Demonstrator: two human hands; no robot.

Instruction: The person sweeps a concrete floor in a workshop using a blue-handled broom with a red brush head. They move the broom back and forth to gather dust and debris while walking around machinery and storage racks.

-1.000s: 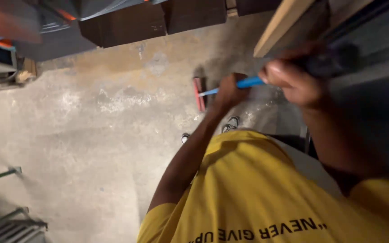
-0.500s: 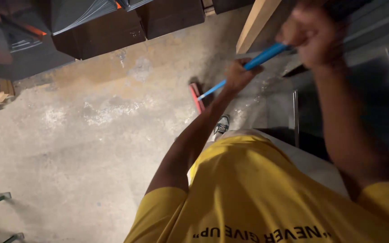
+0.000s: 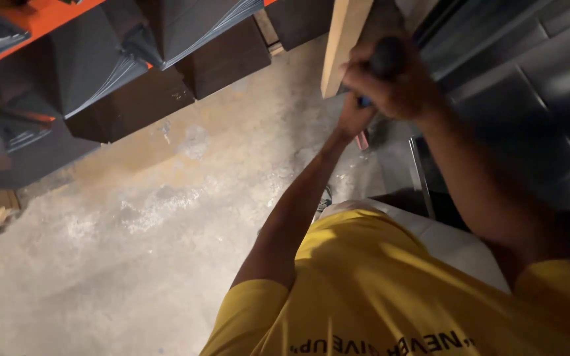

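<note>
My right hand [image 3: 400,82] is clenched around the black grip [image 3: 387,56] at the top end of a long tool with a blue handle [image 3: 364,101]. My left hand [image 3: 354,120] grips the same handle just below, and the two hands nearly touch. They hide most of the handle. A small red part of the tool's lower end [image 3: 363,140] shows near the floor beneath them. My yellow shirt [image 3: 377,290] fills the bottom of the view.
A pale wooden plank [image 3: 341,39] leans just behind my hands. Dark boxes and stacks of dark sheets [image 3: 133,72] sit on an orange rack at the upper left. Grey metal panels [image 3: 536,79] stand on the right. Stained concrete floor [image 3: 133,250] lies left of me.
Both hands have come closer together near the plank. The long stretch of blue handle seen before is now almost hidden. The red lower end has shifted right, under my hands.
</note>
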